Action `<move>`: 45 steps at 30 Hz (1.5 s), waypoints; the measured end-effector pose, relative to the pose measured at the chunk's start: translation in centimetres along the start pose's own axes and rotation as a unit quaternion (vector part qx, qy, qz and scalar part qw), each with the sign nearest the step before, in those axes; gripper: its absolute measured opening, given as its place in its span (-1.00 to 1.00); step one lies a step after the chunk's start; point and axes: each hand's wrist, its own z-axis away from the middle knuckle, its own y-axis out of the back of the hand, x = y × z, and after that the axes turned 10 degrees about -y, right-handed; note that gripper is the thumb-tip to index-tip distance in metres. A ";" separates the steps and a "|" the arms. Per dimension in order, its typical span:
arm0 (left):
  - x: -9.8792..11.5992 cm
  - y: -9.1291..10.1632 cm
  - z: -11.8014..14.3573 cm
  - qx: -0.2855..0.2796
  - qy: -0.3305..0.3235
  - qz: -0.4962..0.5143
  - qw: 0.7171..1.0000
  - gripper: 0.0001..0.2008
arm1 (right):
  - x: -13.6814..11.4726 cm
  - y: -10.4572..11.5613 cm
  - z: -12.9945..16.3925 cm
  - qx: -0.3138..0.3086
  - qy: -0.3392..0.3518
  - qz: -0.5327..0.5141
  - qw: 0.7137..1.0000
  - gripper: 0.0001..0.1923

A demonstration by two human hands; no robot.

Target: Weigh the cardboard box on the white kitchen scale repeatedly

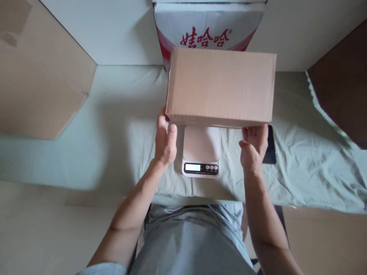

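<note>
While both hands grip it, the box hangs over the scale.
Flap: brown cardboard flap (pixel 37 72) at far left, leaning over the cloth (pixel 114 126).
Left hand (pixel 165 139): fingers curled on the box's left lower edge, thumb up alongside.
Box (pixel 220 86): plain cardboard, closed, held level just above the scale (its near edge hides the platform's back).
Scale (pixel 201 151): white, display lit, lying on the cloth between the hands.
Right hand (pixel 254 147): fingers under the box's right lower edge.
Phone (pixel 271 147): dark, just beside the right hand.
Carton (pixel 206 28): red-lettered, behind the box.
</note>
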 end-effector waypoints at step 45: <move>-4.8 0.0 -0.1 -0.012 0.047 -0.024 0.999 -0.21 | 2.7 0.0 -3.2 -0.011 -0.002 0.025 1.000 -0.39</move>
